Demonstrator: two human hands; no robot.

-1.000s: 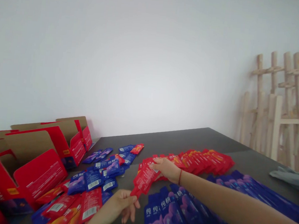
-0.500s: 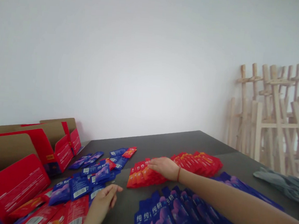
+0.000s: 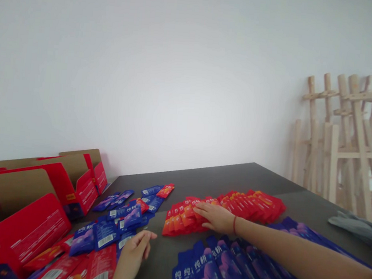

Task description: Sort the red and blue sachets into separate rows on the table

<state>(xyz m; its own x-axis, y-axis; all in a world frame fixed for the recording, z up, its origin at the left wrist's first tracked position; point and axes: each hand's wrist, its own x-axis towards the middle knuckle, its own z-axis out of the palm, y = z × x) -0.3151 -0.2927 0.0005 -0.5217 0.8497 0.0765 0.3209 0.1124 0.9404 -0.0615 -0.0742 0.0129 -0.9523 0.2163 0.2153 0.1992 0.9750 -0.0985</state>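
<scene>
Fingers stretched out, my right hand [image 3: 217, 217] lies flat on a fanned row of red packets [image 3: 179, 217], near its middle. A second fanned group of red packets [image 3: 254, 205] continues beyond it to the right. Below my right forearm, blue packets [image 3: 208, 271] overlap in another fan, printed faces up. My left hand [image 3: 136, 252] is loosely closed with nothing visible in it, its thumb against the curled fingers. It hovers or rests beside a loose heap of blue packets [image 3: 106, 234]; contact cannot be made out. Loose red packets [image 3: 101, 266] lie left of my left wrist.
Open red cardboard boxes [image 3: 37, 226] with brown insides stand along the left. More blue packets [image 3: 308, 232] spread under and past my right forearm. A grey cloth-like bundle [image 3: 357, 226] lies at the dark table's [image 3: 202, 175] right side. Wooden easel-like frames [image 3: 355, 141] lean by the wall.
My right hand has slid right along the red row, uncovering more packets to its left. My left hand keeps nearly the same pose. The view has turned slightly left.
</scene>
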